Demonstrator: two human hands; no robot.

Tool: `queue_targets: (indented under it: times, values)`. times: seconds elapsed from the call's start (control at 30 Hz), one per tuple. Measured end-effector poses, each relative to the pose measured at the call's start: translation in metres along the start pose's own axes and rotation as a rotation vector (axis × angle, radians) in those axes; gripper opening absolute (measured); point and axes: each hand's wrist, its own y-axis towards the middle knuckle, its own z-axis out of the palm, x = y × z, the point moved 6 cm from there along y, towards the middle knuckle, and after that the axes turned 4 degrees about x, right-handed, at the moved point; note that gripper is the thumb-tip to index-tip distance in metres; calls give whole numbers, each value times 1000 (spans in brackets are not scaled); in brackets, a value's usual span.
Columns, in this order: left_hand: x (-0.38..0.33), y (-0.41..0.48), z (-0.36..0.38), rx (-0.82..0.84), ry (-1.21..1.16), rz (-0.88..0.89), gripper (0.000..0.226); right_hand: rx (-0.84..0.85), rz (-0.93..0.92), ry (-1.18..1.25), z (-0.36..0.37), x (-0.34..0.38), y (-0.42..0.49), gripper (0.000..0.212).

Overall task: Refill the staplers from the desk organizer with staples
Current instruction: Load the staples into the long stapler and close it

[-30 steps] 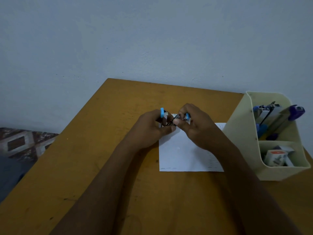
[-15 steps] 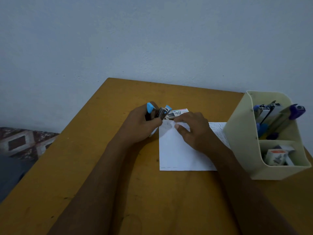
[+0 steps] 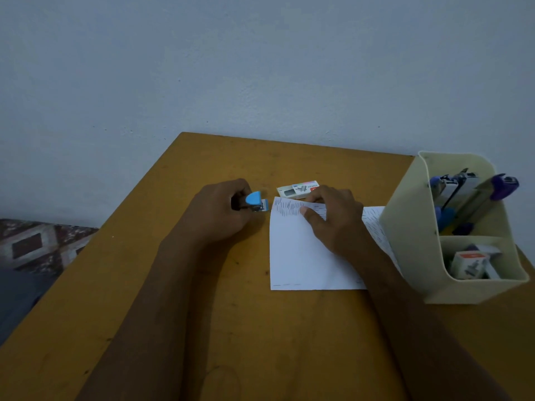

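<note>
My left hand (image 3: pixel 220 212) grips a small light-blue stapler (image 3: pixel 256 201), its nose pointing right at the top left corner of a white paper sheet (image 3: pixel 295 256). My right hand (image 3: pixel 333 221) lies on that sheet with thumb and fingers pinching its upper edge, which carries rows of staples. A small staple box (image 3: pixel 295 190) lies flat just beyond the paper. The cream desk organizer (image 3: pixel 411 227) stands at the right with more staplers (image 3: pixel 463 192) in its tall back compartment, one with a purple end (image 3: pixel 505 185), and small staple boxes (image 3: pixel 470 263) in its low front compartment.
The yellow-brown wooden desk (image 3: pixel 202 328) meets a grey wall at its far edge. Its left edge runs diagonally, with patterned floor tiles (image 3: pixel 34 244) beyond it. The organizer stands close to the paper's right side.
My hands were together around the stapler above the paper. The left hand has carried the stapler to the left, and the right hand has dropped onto the paper's top edge.
</note>
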Motion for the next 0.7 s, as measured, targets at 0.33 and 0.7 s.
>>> queue_targets:
  times: [0.33,0.7]
  values:
    - [-4,0,17,141,-102,57,20,22,57,-24,0,0,0,17]
    - [-10,-2,19,171,-88,65,35,-79,-22,-13,-7,5,-4,11]
